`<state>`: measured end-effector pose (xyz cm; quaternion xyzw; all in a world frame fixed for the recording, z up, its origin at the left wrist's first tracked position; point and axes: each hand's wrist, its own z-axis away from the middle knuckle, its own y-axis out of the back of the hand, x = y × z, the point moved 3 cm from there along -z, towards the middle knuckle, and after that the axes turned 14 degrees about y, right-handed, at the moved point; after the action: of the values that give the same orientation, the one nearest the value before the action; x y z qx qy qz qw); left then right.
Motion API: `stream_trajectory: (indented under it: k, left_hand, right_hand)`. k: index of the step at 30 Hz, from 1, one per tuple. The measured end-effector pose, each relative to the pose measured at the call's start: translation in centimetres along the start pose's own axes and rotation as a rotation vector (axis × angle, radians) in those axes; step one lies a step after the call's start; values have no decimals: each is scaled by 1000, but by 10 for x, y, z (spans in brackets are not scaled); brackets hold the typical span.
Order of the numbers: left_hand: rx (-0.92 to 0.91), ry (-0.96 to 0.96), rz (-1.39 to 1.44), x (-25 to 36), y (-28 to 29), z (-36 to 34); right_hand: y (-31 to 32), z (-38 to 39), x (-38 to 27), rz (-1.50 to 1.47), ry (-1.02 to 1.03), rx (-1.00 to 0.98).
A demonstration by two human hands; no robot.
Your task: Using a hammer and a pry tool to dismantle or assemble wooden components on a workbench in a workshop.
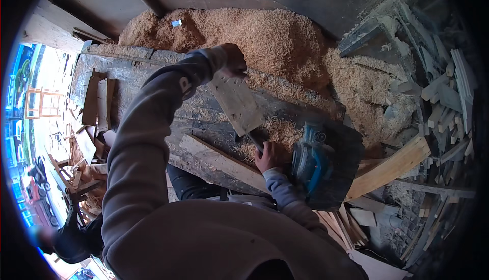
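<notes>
Board (237, 106), short and pale, lies aslant near the middle of the view, its far end pointing to 11 o'clock and its near end to 5, on a worn grey tabletop (128, 74). The left hand (233, 62) is at 12 o'clock, over the board's far end, with its fingers bent downward; whether they pinch the wood or only rest beside it I cannot tell. The right hand (267, 157), at 5 o'clock, is closed around the near end of a slim dark bar (255, 140), which reaches up toward the board's near corner (its far tip is too dim to make out).

Just beyond the right hand, at 4 o'clock, sits a teal and dark power tool (311, 160). Loose shavings (282, 130) lie between it and the board. A long narrow plank (221, 162) runs along the near side at 7 o'clock. Around 12 o'clock, past the tabletop, rises a big heap of wood curls (254, 33). Brown wood pieces (99, 101) lie toward 9 o'clock, and stacked offcuts (448, 109) stand at 3 o'clock.
</notes>
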<state>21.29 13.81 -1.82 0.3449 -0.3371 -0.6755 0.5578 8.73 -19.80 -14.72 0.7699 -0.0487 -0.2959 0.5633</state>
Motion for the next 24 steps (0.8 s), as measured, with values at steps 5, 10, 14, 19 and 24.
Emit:
stream_trajectory:
  k: [5, 10, 14, 19, 24]
  left_hand:
    - [80, -166, 43, 13, -32, -49]
    - [152, -304, 12, 21, -51, -103]
    - [162, -328, 0, 32, -60, -138]
    - [141, -291, -36, 27, -57, -167]
    - [239, -231, -85, 19, -66, -189]
  right_hand:
    - [-3, 1, -1, 7, -25, -7]
    - [-8, 2, 0, -36, -38, 10]
    - [-8, 0, 0, -21, -35, -4]
    - [-1, -2, -2, 21, -37, -53]
    - [3, -6, -4, 35, -44, -69]
